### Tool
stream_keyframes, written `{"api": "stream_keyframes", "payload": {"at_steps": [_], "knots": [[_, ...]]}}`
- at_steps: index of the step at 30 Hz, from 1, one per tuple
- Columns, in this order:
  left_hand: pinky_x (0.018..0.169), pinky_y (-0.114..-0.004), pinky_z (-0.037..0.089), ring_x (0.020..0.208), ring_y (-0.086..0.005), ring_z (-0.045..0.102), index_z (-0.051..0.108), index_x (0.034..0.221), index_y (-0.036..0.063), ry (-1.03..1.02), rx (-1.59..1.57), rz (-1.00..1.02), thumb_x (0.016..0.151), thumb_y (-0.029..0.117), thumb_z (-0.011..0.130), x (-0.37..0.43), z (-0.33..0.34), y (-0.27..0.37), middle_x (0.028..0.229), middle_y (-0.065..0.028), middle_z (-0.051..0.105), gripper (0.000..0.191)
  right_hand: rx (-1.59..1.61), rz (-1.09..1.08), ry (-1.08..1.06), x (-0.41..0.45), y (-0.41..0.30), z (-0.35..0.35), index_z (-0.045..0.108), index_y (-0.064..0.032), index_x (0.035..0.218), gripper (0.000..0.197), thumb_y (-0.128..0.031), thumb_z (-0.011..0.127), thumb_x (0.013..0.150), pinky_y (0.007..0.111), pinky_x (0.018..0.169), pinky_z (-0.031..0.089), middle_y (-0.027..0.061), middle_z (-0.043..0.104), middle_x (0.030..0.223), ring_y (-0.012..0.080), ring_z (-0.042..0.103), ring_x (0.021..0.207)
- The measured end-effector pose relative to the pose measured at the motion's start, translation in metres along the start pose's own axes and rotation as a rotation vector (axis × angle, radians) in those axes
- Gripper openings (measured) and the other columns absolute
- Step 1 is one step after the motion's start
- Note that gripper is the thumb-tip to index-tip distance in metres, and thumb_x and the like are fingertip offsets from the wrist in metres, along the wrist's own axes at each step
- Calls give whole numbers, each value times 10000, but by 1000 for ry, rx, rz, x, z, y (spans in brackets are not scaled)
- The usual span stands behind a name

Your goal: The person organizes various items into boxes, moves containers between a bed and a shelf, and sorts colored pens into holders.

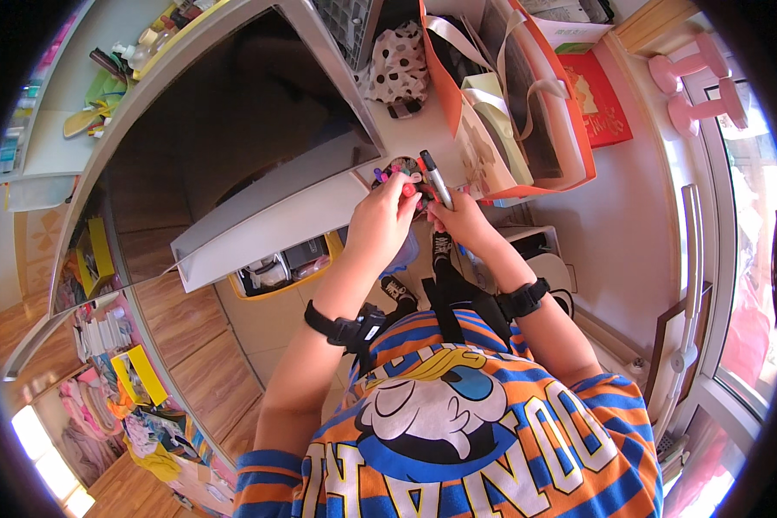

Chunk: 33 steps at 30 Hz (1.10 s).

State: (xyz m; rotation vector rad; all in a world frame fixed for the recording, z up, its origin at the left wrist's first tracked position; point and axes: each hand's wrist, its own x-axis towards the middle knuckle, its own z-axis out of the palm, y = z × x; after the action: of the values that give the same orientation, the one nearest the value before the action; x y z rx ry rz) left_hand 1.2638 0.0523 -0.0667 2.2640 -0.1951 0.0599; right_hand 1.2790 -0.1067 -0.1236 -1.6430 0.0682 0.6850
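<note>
My left hand (387,208) pinches a red-ended pen (408,190) between thumb and fingers. In my right hand (460,219) is a grey marker with a black cap (431,169), standing up from the fist. An orange-red pen (421,164) shows right beside that marker; whether it is also held is unclear. Just beyond both hands sits a round holder of pens (403,162), with purple, green and pink ends showing. My fingers cover much of the holder.
To the left stands a large dark mirror-like panel (246,110) with a pale ledge (278,226). An orange-edged gift bag (579,155) stands at right, near a polka-dot cloth (398,65). A yellow bin (330,249) sits below the ledge. Pink dumbbells (706,84) are at far right.
</note>
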Motion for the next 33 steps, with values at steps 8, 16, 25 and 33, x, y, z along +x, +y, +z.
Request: {"api": "stream_keyframes", "payload": {"at_steps": [8, 16, 25, 33], "knots": [[639, -391, 486, 738, -341, 603, 550, 986, 29, -11, 152, 2, 790, 135, 625, 9, 23, -2, 817, -150, 615, 235, 82, -36, 28, -9, -8, -10, 535, 26, 1075, 247, -87, 493, 859, 238, 505, 409, 24, 528, 652, 85, 483, 541], [715, -372, 468, 809, -309, 563, 599, 901, 23, 47, 309, 136, 755, 112, 615, 10, 28, -10, 796, -124, 585, 172, 336, 8, -35, -29, -18, -20, 556, 8, 1016, 202, -112, 486, 870, 234, 483, 342, -13, 458, 613, 76, 407, 524], [718, -380, 451, 776, -299, 552, 647, 774, 24, 16, 281, 143, 696, 80, 646, 23, 26, -9, 795, -124, 597, 95, 443, 110, -180, -54, -37, -26, 542, -28, 915, 130, -147, 497, 886, 213, 463, 321, -36, 400, 587, 65, 383, 506], [527, -214, 391, 570, -80, 499, 552, 980, 26, -140, -531, -167, 852, 63, 555, -44, -23, 29, 677, -23, 541, 133, -197, 58, -361, -74, -42, -16, 587, -43, 857, 205, -242, 617, 819, 238, 475, 363, -5, 511, 611, 66, 438, 524]]}}
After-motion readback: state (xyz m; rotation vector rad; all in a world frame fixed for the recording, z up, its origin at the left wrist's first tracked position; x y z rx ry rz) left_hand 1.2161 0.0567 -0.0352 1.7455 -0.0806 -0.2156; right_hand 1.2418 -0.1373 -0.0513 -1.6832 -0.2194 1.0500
